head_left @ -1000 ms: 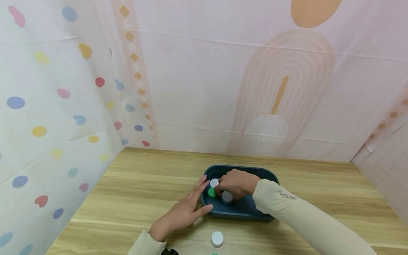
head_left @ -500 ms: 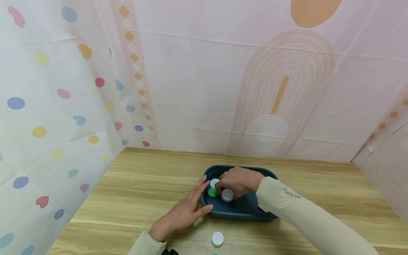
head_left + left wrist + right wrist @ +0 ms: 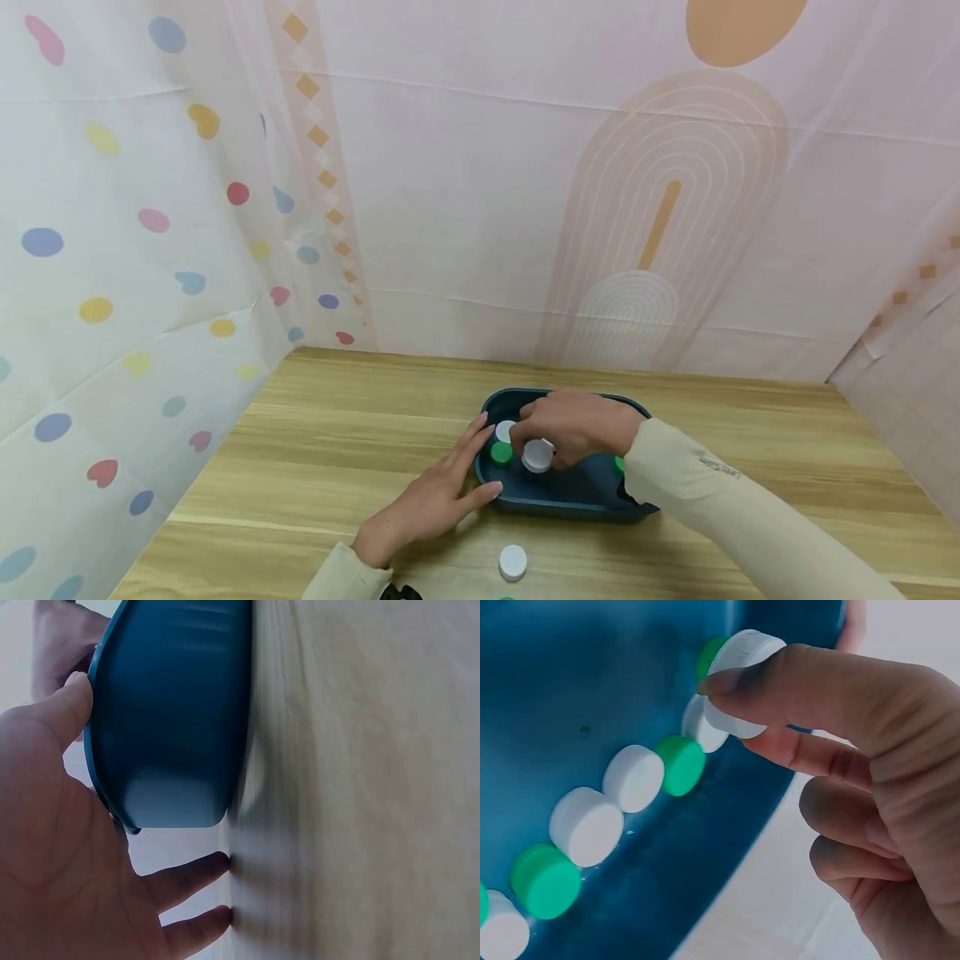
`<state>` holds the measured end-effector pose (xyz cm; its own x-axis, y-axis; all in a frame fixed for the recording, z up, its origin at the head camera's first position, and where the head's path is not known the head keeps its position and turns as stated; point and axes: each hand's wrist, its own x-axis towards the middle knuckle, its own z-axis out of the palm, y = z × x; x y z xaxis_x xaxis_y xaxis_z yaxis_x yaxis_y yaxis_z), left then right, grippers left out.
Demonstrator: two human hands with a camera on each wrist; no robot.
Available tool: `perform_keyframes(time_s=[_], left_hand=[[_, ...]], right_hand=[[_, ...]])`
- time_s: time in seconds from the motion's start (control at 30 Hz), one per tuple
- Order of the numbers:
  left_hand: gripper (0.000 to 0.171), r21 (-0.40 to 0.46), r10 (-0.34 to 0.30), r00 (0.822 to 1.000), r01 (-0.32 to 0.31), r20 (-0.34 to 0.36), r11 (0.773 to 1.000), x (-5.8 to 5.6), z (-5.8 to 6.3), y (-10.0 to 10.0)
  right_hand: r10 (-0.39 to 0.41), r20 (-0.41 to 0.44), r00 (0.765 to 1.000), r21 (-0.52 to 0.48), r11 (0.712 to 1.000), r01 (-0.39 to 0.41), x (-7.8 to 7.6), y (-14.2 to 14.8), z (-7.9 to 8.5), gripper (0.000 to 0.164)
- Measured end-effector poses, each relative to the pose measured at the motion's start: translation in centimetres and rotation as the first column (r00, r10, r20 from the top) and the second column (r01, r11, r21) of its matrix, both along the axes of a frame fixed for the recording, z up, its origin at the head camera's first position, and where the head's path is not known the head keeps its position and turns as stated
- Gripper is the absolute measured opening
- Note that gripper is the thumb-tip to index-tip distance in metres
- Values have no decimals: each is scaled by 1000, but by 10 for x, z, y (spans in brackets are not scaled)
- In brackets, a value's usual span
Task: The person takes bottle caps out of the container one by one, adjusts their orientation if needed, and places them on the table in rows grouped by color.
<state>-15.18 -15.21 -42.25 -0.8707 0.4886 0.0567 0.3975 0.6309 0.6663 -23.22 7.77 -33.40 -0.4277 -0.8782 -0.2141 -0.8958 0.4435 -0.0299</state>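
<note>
My right hand (image 3: 577, 423): pinching a white cap (image 3: 742, 651); loosening could drop it.
My left hand (image 3: 431, 502): spread at the tray (image 3: 169, 712); pressure unclear.

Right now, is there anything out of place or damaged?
Nothing looks spilled or damaged. Slightly odd: one white cap lies on the table, outside the blue tray that holds other caps. A green object, mostly cut off, shows below it at the head view's edge.

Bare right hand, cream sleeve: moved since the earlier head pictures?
Yes: the bare right hand has shifted slightly right against the dark-blue rounded plastic tray, exposing a round green cap.
</note>
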Motion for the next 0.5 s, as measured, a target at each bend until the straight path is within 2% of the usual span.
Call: perform_keyframes(time_s=[0.27,0.5], left_hand=[[74,1,-3,1000,3,5,1000,1,0,0],[74,-6,-6,1000,6,-11,1000,1,0,2]], right_hand=[[23,-53,998,1,1000,-23,13,2,11,45],[83,-101,991,-3,996,-84,29,3,21,43]])
